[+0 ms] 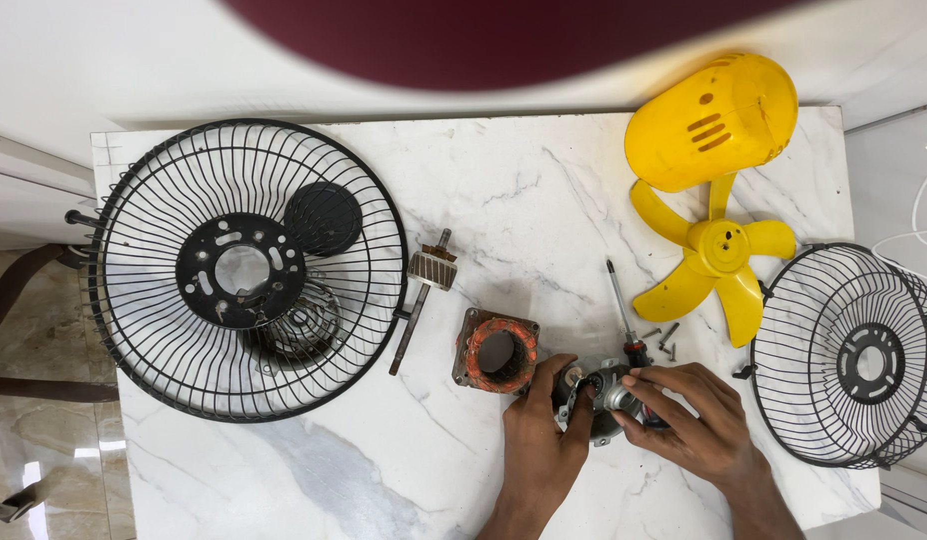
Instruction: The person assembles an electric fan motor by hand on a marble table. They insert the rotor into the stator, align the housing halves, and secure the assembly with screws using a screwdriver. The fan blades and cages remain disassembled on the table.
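Observation:
Both my hands hold a small grey metal motor housing (602, 392) near the front of the marble table (524, 200). My left hand (540, 438) grips its left side with the thumb on top. On the right side my right hand (696, 418) has its fingers pinching a small silvery part of the housing. Just left of my hands lies a stator (497, 351) with orange-brown copper windings. A screwdriver (623, 312) with a black and red handle lies right behind the housing, with loose screws (664, 336) beside it.
A large black wire fan guard (246, 268) with a round black cap and a metal plate on it covers the table's left. A rotor with its shaft (424, 296) lies mid-table. A yellow motor cover (712, 122), yellow fan blade (716, 262) and second black guard (856, 356) sit right.

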